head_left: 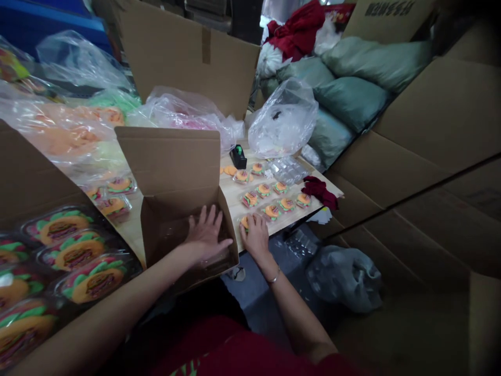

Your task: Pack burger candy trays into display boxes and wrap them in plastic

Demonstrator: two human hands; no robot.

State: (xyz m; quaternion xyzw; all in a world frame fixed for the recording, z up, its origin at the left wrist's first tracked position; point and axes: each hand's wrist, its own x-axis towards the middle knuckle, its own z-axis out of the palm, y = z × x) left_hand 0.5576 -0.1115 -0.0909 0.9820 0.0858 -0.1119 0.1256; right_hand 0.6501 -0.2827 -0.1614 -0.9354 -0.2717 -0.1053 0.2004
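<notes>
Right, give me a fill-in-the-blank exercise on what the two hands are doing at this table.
1. The left hand lies flat, fingers spread, ____ the open cardboard box.
2. The right hand rests on a ____-shaped pack at the near edge of the wooden table.
3. The cloth at the table's right end is dark ____.

Missing words: inside; burger; red.

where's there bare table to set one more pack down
Bare wood shows in a strip between the open box and the rows of burger packs, just above the right hand. A smaller patch lies left of the box, beside loose packs. The far side is crowded with plastic bags and a tape dispenser.
</notes>
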